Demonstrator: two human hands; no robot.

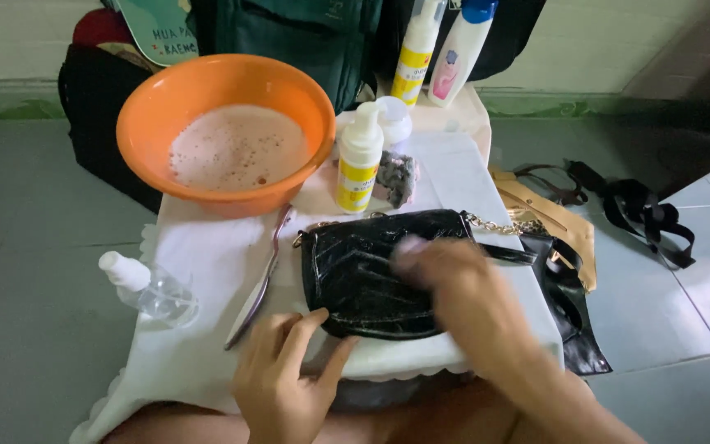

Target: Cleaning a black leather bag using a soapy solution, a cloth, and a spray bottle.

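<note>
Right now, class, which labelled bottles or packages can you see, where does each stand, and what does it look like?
Pump bottle: right of the orange basin, white, yellow label.
Tall bottle: back of table, white, yellow label.
Blue-capped bottle: beside it, white, pink label.
Small spray bottle: lying at left edge, clear, unlabelled.

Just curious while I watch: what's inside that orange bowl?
The orange bowl holds pale, foamy liquid with bubbles across the surface. The foam covers whatever lies beneath, so nothing below it can be seen.
</note>
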